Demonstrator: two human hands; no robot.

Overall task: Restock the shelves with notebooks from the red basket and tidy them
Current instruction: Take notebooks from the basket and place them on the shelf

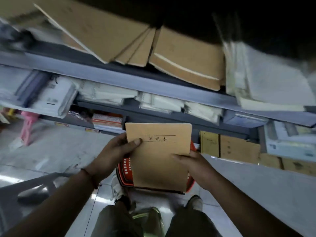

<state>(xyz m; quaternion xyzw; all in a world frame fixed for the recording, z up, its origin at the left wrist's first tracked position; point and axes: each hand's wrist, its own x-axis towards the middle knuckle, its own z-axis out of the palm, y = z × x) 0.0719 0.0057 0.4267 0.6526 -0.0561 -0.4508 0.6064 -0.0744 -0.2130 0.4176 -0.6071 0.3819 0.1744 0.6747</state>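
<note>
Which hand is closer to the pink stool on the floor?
Left. The left hand grips the brown notebook on the side toward the pink stool; the right hand holds the notebook's far edge, farther away.

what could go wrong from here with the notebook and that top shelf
1. The brown notebooks on the top shelf lean fanned and overhang its edge; pushing another in may knock them off.
2. The left hand and right hand hold the notebook only at its edges, so it could slip toward the red basket below.
</note>
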